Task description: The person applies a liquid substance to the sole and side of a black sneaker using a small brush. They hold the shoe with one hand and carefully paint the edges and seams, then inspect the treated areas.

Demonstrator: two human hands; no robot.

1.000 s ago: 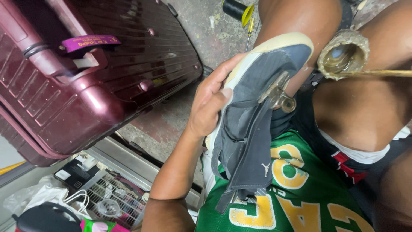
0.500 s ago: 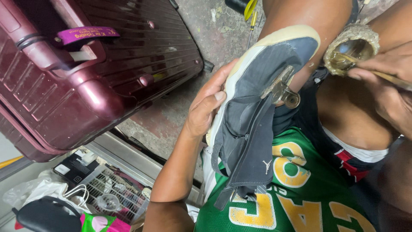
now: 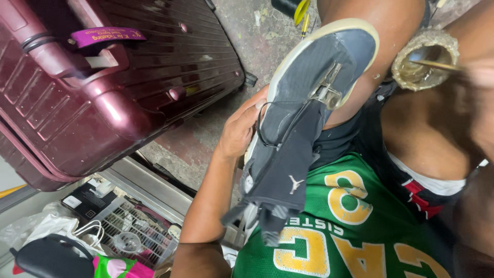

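While braced against the knee, shoe upper held sole-side up, toe at 1 o'clock, heel and tongue hanging toward 7.

Far left, at 9 to 11 o'clock: maroon hard-shell suitcase lying on the concrete floor, purple tag on its handle. Down at 7 o'clock: white wire basket with a small plastic cup inside.

Left hand at centre, fingers curled and clamped on the shoe's edge from the 9 o'clock side.

Upper right, at 2 o'clock: crusted glue pot wedged by the thigh, thin stick dipped in it. Right hand blurred at the frame edge, seemingly pinching that stick, though grip hard to confirm.

Risks, as a judgement: pot only wedged, so a leg shift could tip glue onto skin or green jersey; loose metal shank could slip off; drips from the stick likely while crossing to the sole.
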